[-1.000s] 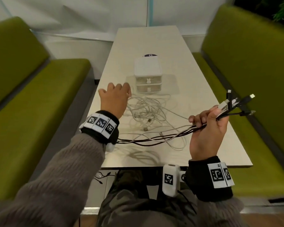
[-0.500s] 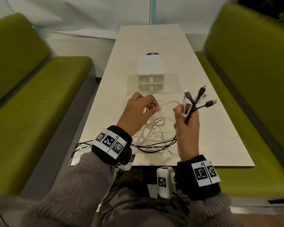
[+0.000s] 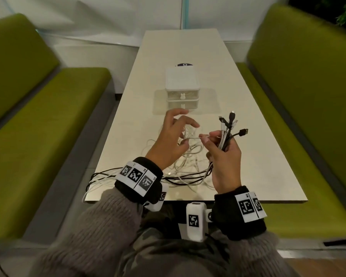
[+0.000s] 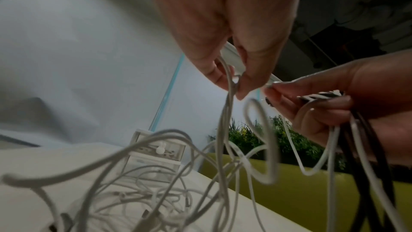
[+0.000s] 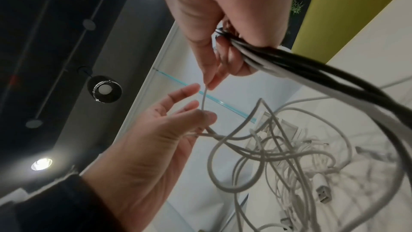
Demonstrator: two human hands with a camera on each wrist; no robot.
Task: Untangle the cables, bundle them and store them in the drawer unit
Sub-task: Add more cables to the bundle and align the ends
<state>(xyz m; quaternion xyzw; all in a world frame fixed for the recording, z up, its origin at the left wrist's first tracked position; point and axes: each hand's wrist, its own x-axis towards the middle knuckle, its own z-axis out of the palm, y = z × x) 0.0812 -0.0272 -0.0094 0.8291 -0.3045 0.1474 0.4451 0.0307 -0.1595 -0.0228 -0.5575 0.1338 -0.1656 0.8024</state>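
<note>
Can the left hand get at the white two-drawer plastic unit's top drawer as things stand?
Probably yes, once freed. The white two-drawer plastic unit stands just beyond the left hand, with bare white table between. But that hand is pinching a thin white cable, which it would need to drop or hand off first.

Grey fuzzy sleeves (image 3: 100, 232), black wristbands (image 3: 241, 212) bearing square-patterned tags.

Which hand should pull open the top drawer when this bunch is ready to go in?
Probably the left hand: it only pinches one white cable and sits nearer the drawer unit. The right hand grips the gathered cable bunch.
</note>
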